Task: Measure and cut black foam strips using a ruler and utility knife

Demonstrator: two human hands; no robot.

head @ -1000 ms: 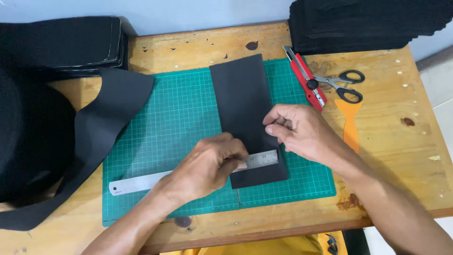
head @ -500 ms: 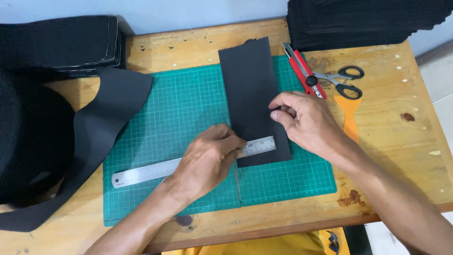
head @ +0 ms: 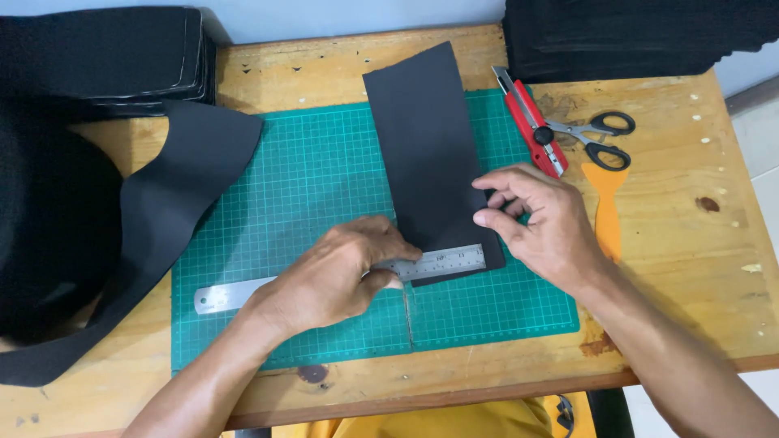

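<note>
Black, flat rectangular sheet [head: 430, 154] lies tilted under a steel ruler [head: 341, 280].

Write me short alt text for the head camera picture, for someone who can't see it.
A person's left hand presses a steel ruler across the near end of a black rectangular sheet on a green cutting mat, while the right hand pinches the sheet's right edge. A red utility knife, scissors and stacked black material lie on the wooden table.

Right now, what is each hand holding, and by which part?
The left hand presses the steel ruler down near its middle. The right hand pinches the right edge of the black sheet.
</note>
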